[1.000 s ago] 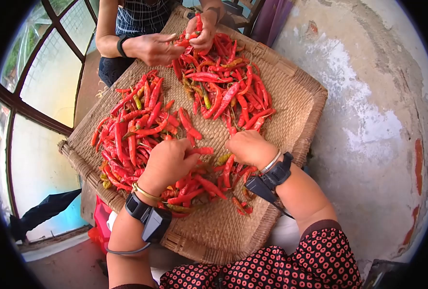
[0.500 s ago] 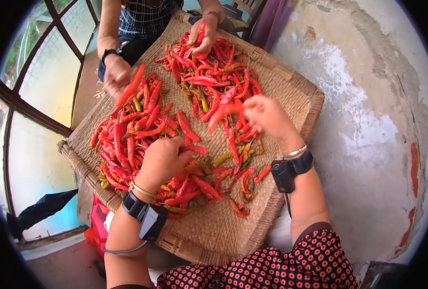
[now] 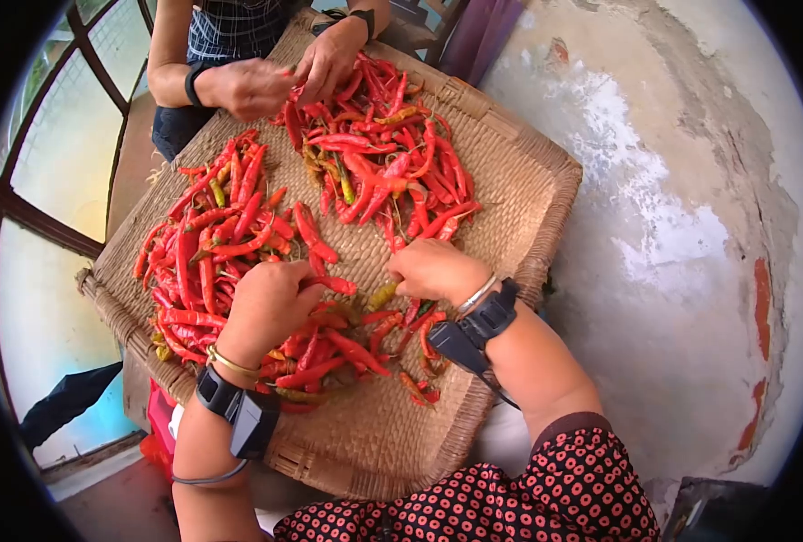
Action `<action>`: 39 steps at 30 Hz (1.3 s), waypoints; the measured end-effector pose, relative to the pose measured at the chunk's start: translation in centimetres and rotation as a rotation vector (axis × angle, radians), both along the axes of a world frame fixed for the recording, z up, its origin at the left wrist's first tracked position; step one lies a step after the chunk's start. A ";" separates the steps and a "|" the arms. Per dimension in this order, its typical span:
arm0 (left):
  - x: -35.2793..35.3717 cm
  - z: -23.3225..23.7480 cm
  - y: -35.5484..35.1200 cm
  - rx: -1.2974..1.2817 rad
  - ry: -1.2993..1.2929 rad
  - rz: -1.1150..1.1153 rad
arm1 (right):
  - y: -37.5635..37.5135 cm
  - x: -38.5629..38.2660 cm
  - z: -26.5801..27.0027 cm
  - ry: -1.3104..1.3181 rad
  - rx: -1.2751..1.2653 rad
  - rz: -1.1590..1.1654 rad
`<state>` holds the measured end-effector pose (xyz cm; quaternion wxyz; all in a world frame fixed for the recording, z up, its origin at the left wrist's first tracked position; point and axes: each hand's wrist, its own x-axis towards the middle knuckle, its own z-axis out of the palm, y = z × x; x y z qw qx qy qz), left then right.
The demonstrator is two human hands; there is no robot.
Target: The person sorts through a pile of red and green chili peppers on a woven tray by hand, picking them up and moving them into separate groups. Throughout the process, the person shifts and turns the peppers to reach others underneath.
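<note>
A square woven tray (image 3: 501, 199) holds red chilies in two heaps, the left heap (image 3: 189, 262) and the upper heap (image 3: 392, 154). Over the right edge of the left heap, my left hand (image 3: 270, 307) is closed on a red chili (image 3: 334, 285) that sticks out past its fingers. My right hand (image 3: 438, 271) reaches down to the tray's middle, fingers pressed together beside a yellowish chili (image 3: 382, 296); its fingertips are partly hidden, and what they hold cannot be made out. Some small greenish and red chilies (image 3: 424, 316) lie just below it.
Across the tray, another person's two hands (image 3: 284, 81) meet at the top of the upper heap. Windows (image 3: 54, 244) stand at the left, with a dark umbrella-like cloth (image 3: 72, 402) below. A rough plaster wall (image 3: 654, 271) is on the right.
My right hand has moved down and left; the red chili it held is no longer in it. The other person's hands have come together. The whole view has shifted slightly.
</note>
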<state>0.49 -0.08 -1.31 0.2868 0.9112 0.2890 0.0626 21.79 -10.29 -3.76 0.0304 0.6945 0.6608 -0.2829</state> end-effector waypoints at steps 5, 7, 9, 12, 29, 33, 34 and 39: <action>-0.2 -0.5 0.2 0.077 -0.007 -0.014 | 0.3 -0.3 -0.4 -0.086 0.019 -0.022; -0.2 -0.5 0.2 0.096 -0.017 -0.013 | 0.3 -0.1 -0.3 -0.114 0.053 -0.034; -0.2 -0.3 0.1 0.086 -0.008 -0.014 | -0.4 0.2 0.0 -0.014 0.067 -0.029; -0.1 0.0 -0.1 0.087 0.015 -0.008 | -0.4 0.4 -0.3 0.042 0.026 0.020; 0.9 0.3 0.7 -1.066 -0.733 0.261 | 0.2 1.7 2.3 0.270 0.513 -0.276; 1.2 -3.3 2.0 -0.485 -0.747 0.088 | 0.8 0.2 0.4 0.087 0.361 -0.058; 0.7 -4.1 2.6 -0.249 -0.539 0.038 | 0.9 0.0 -0.4 0.084 0.423 -0.014; 0.4 -2.1 0.0 0.050 -0.042 -0.099 | 1.5 -1.0 -1.7 0.038 0.406 -0.062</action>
